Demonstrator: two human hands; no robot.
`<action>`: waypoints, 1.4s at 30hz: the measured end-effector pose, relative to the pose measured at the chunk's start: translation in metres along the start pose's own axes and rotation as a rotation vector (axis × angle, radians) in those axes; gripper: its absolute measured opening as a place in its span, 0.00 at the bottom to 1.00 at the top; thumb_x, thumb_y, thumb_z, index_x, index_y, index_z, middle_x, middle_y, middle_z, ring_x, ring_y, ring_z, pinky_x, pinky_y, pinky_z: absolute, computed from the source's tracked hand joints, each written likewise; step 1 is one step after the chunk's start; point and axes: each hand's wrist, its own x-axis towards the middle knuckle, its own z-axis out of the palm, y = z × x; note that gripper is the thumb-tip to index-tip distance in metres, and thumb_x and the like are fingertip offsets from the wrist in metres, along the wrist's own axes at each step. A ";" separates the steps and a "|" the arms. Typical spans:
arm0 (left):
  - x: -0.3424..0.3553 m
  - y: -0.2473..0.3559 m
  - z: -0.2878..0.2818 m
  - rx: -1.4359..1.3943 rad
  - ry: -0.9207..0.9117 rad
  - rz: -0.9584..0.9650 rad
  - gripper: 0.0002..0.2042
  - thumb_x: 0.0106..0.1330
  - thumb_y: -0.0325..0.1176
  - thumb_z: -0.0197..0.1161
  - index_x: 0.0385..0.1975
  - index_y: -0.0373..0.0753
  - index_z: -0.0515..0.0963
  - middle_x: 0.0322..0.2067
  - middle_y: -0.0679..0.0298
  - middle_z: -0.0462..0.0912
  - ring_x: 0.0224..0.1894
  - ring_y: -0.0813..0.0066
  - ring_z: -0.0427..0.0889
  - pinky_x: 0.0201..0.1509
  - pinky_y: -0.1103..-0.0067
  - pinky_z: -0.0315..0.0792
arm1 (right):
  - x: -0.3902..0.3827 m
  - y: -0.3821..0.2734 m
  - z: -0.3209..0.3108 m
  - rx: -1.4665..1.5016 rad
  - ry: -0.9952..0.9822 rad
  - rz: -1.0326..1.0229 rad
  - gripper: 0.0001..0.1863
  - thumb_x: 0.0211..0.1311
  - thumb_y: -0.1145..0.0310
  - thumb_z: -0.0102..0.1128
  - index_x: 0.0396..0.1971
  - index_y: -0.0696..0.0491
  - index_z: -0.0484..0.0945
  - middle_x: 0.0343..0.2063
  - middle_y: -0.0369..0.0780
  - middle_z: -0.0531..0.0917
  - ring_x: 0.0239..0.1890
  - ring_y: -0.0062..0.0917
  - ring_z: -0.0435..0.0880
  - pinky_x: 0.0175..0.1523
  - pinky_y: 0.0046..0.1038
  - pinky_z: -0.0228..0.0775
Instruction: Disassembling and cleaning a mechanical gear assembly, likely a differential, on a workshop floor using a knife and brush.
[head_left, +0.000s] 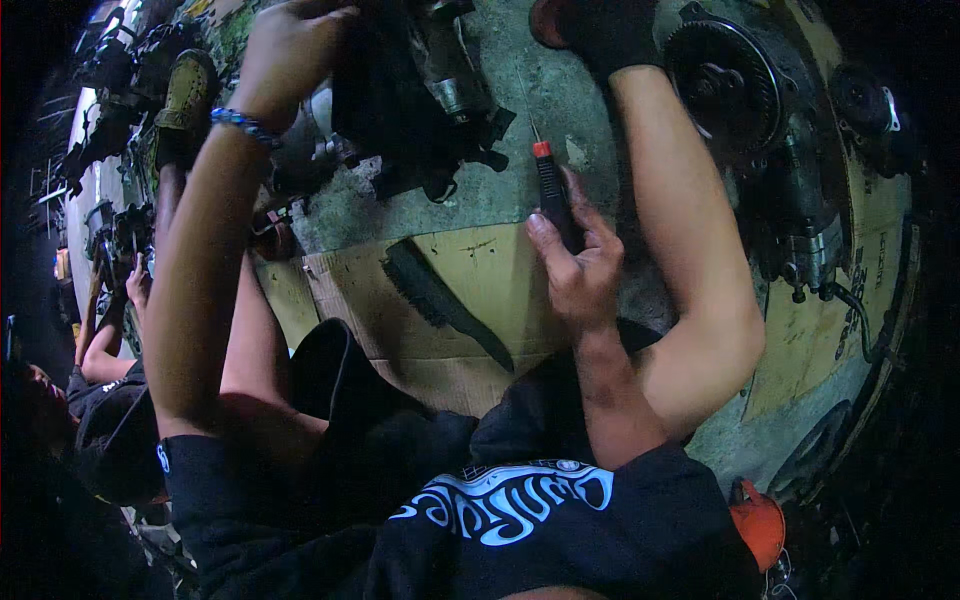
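Observation:
In my right hand (585, 260) is a screwdriver (552, 190) with a black handle, a red collar and a thin shaft pointing away from me. My left hand (290, 55) is at the top edge, its fingers curled beside a dark, greasy metal engine part (390, 110). Those fingers are partly cut off and blurred, so what they hold cannot be made out. Between my legs a black wire brush (440, 295) lies on a flattened cardboard sheet (350, 290), its handle toward me.
A large toothed gear wheel (725, 80) and a dark cylindrical motor part (800, 215) lie at right. More greasy parts (110, 60) are at far left, near another person (110, 400). An orange container (760, 525) stands at lower right on the concrete floor (575, 90).

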 end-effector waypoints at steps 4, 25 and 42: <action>-0.013 0.001 -0.020 -0.296 -0.205 -0.075 0.24 0.63 0.30 0.59 0.60 0.33 0.67 0.55 0.56 0.75 0.51 0.70 0.78 0.55 0.74 0.73 | 0.002 0.005 -0.003 0.022 0.024 -0.088 0.27 0.58 0.76 0.60 0.59 0.63 0.68 0.40 0.39 0.81 0.40 0.17 0.77 0.49 0.21 0.69; 0.002 0.024 -0.005 0.673 0.176 0.639 0.19 0.58 0.33 0.64 0.51 0.41 0.78 0.46 0.55 0.82 0.50 0.64 0.81 0.52 0.73 0.73 | 0.001 0.007 -0.003 0.018 -0.007 -0.023 0.26 0.57 0.75 0.62 0.57 0.63 0.70 0.40 0.38 0.81 0.38 0.16 0.78 0.47 0.20 0.70; -0.043 -0.023 -0.116 -0.307 0.380 0.284 0.14 0.69 0.26 0.50 0.53 0.34 0.73 0.49 0.59 0.79 0.48 0.69 0.79 0.52 0.76 0.76 | 0.001 0.001 0.004 -0.040 0.023 -0.107 0.26 0.58 0.74 0.61 0.57 0.63 0.70 0.39 0.37 0.79 0.38 0.17 0.76 0.48 0.19 0.69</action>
